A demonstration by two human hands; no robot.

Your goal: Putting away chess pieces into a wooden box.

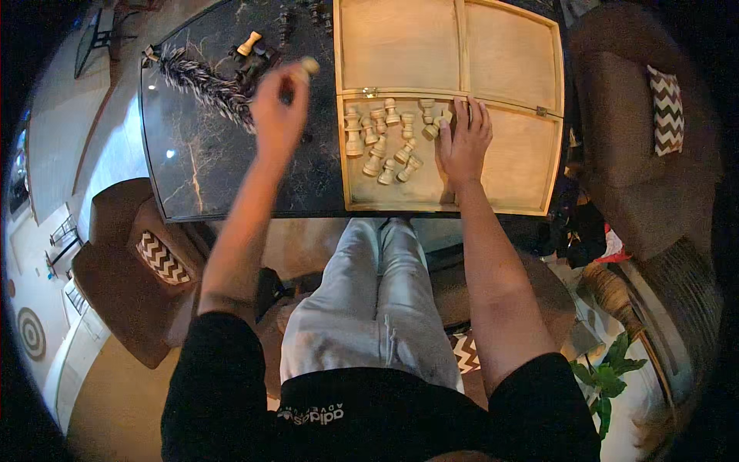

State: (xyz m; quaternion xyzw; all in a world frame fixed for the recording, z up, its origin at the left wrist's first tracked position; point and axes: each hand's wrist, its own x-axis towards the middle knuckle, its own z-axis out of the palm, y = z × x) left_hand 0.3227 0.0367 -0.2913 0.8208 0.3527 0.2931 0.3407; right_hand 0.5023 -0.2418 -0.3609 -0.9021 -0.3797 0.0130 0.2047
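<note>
A light wooden chess piece, blurred, shows at the fingertips of my left hand, above the dark marbled table. My right hand reaches into the near half of an opened wooden folding chess box. Its thumb and fingers are spread beside a light chess piece; whether they touch it I cannot tell. Several other light chess pieces lie or stand to the left in that same compartment. Beyond the hinges, the far half of the box lies flat.
A fluffy grey duster-like object lies on the table. One light chess piece rests there among dark chess pieces; more dark pieces stand farther back. Brown armchairs and a sofa flank the table.
</note>
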